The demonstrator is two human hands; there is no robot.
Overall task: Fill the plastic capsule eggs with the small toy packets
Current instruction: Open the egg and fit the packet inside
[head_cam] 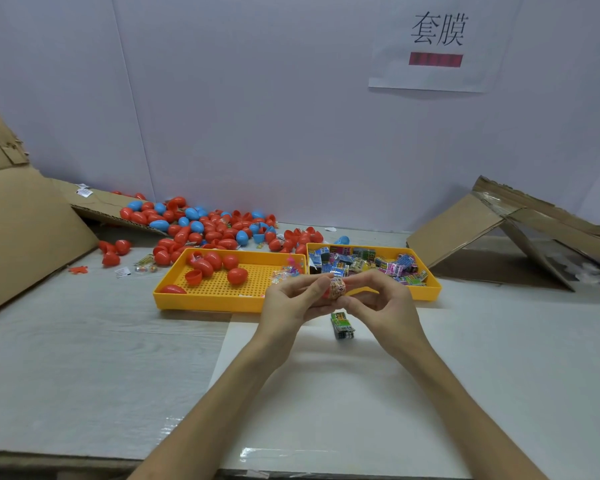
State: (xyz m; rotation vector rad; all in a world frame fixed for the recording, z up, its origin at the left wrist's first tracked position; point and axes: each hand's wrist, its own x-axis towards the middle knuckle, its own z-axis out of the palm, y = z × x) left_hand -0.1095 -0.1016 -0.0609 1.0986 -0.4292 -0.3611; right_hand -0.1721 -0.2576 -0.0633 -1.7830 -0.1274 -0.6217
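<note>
the left hand [290, 301] and right hand [383, 303] meet above the table: left fingers curl round a red capsule egg [326, 292], right fingers pinch the small toy packet [338, 287] at its mouth. a green packet [342, 323] lies just beneath them. close behind stand a yellow egg tray [205, 301] and a yellow packet tray [430, 291], with loose eggs [205, 226] heaped beyond.

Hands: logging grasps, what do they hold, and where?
Left hand and right hand together pinch a small printed toy packet and red plastic egg half between their fingertips.
</note>
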